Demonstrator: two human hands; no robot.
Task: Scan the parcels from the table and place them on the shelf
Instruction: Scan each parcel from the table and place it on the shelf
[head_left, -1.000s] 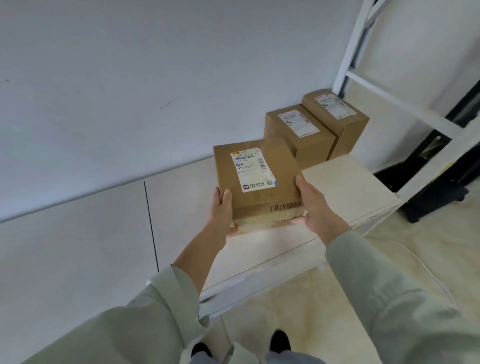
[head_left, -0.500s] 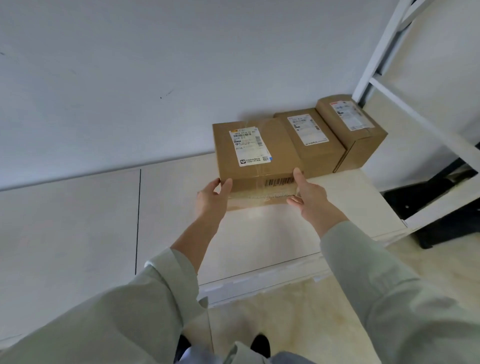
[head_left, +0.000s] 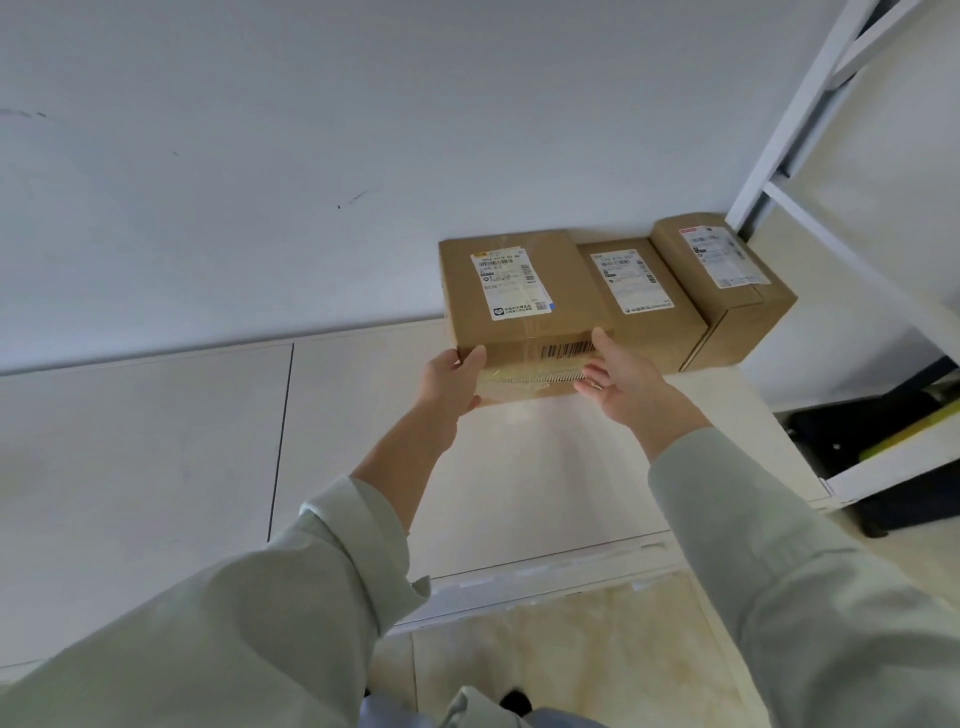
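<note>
A brown cardboard parcel (head_left: 569, 306) with a white shipping label on top and a barcode on its front sits on the cream shelf board (head_left: 571, 467), pushed back to the wall. My left hand (head_left: 451, 382) holds its front left corner, thumb on the front face. My right hand (head_left: 621, 382) touches the front right edge with straight fingers. The parcel stands close beside a second labelled parcel (head_left: 670, 325) to its right, though I cannot tell whether they touch. A third parcel (head_left: 740, 322) stands past that one, next to the shelf post.
A white metal shelf frame (head_left: 779, 130) rises at the right, with a crossbar above the parcels. Dark objects (head_left: 857, 441) lie on the floor beyond the shelf's right end. The shelf board continues to the left along the wall. Beige floor tiles (head_left: 545, 649) lie below.
The parcel moved away from me and down onto the shelf board, ending against the wall beside the second parcel. My right hand's fingers have straightened off its side.
</note>
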